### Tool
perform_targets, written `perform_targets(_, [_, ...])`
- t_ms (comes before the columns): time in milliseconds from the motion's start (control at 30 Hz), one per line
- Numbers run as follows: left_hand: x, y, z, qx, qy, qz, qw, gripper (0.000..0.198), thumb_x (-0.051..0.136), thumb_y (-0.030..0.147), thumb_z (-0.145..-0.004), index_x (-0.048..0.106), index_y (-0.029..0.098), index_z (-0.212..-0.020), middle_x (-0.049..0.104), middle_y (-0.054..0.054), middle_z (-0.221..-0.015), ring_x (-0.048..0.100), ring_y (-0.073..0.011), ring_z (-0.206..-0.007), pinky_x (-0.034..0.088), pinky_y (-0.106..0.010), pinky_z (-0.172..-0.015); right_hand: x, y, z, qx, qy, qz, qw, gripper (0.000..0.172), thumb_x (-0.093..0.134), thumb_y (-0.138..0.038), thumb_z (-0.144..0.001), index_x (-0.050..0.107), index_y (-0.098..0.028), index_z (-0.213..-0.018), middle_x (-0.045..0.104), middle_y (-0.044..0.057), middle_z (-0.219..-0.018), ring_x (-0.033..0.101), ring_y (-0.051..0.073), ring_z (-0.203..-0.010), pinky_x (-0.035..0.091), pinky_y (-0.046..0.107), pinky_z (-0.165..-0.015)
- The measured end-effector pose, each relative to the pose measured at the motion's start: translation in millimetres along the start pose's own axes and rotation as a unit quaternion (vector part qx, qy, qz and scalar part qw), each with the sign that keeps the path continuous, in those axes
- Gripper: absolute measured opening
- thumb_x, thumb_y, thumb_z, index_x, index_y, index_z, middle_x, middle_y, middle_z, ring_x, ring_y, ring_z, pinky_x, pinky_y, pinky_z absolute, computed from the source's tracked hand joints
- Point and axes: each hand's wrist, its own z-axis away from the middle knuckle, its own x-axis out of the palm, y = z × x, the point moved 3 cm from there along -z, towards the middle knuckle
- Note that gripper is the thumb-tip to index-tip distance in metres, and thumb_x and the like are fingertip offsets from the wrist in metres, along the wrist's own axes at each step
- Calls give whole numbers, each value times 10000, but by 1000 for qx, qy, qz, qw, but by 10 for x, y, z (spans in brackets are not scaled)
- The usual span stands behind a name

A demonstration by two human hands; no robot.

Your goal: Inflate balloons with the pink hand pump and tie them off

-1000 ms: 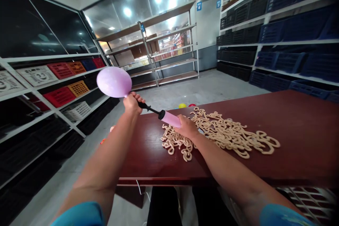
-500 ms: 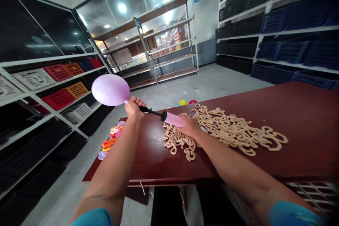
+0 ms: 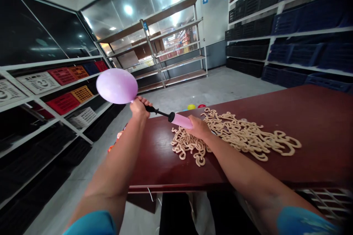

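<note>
A purple balloon (image 3: 117, 85), inflated, sits at the far end of a hand pump, beyond my left hand (image 3: 140, 107). That hand is closed around the pump's black end, right beside the balloon's neck; the neck itself is mostly hidden by the fingers. A thin black rod runs from there into the pump's pink barrel (image 3: 182, 120). My right hand (image 3: 199, 127) wraps around the barrel's near end. Below and beside the right hand, a pile of beige rope-like twisted pieces (image 3: 242, 134) lies on the table.
The dark red table (image 3: 160, 165) spans the front. Colourful limp pieces (image 3: 119, 135) peek out behind my left forearm. Beyond the far edge show a yellow balloon (image 3: 191, 107) and a red one (image 3: 201, 106). Shelves with red crates (image 3: 63, 103) stand left, blue crates (image 3: 306, 53) right.
The balloon and my left hand have shifted slightly up. My left forearm now covers more of the colourful pieces at the table's left edge. Both hands keep their grip on the pump.
</note>
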Motion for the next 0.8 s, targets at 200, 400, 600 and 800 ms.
perform_targets(200, [-24,416,-176,41,-2,-4,999,142,394,108,-663,298,193,-603,215,69,-467,254,-61,-336,242,-208,-373,-15,132,-33,31,-11,7,999,345,630,-342,-638,518,-225,-943,601,38,-815,561,184,-707,352,285,-565])
perform_targets(400, [78,37,20,73,-29,6,997,179,421,117,-684,280,194,-604,195,74,-469,233,-52,-342,230,-200,-378,-1,221,-9,65,-21,14,998,366,643,-353,-615,510,-224,-930,600,39,-814,562,195,-706,333,283,-543])
perform_targets(600, [97,-609,187,25,-16,9,1000,232,447,159,-719,252,200,-600,183,76,-472,234,-53,-343,237,-212,-383,22,237,-16,29,-4,17,999,330,636,-317,-606,510,-213,-893,593,47,-814,555,208,-744,326,291,-559])
perform_targets(800, [50,-738,211,-7,5,8,1000,186,419,122,-703,281,202,-609,222,71,-465,288,-67,-347,270,-222,-397,39,219,-29,11,-9,18,1000,345,635,-324,-611,517,-215,-916,591,45,-828,551,208,-751,322,293,-556])
